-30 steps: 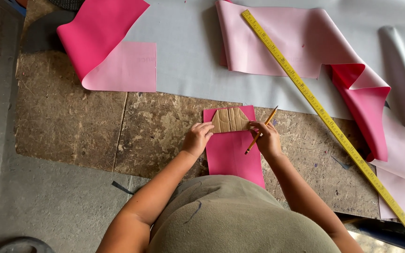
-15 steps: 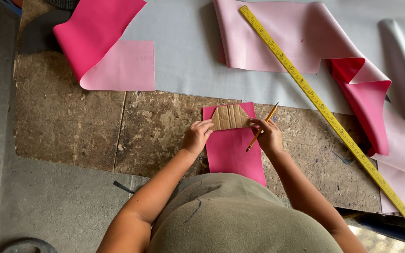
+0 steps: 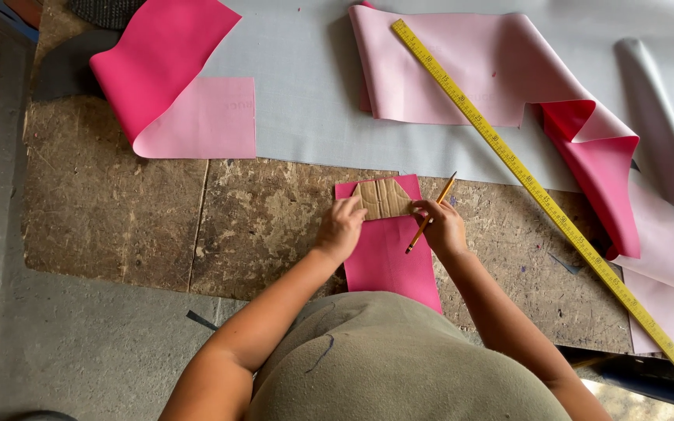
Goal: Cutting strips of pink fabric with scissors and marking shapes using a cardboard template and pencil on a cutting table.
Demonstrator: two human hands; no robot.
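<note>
Here the left hand (image 3: 342, 226) presses a cardboard template (image 3: 384, 199) flat on a pink strip (image 3: 388, 253) lying on the counter (image 3: 118, 210), fingers spread; the right hand (image 3: 444, 226) grips a pencil (image 3: 431, 212) beside the template's edge.

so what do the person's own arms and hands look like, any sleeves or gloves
Both arms are bare to past the elbow, no sleeves in view. The left hand and right hand are ungloved, with no rings, watch or bracelet visible. An olive-grey fabric garment with a thin dark pen-like mark covers the torso.
</note>
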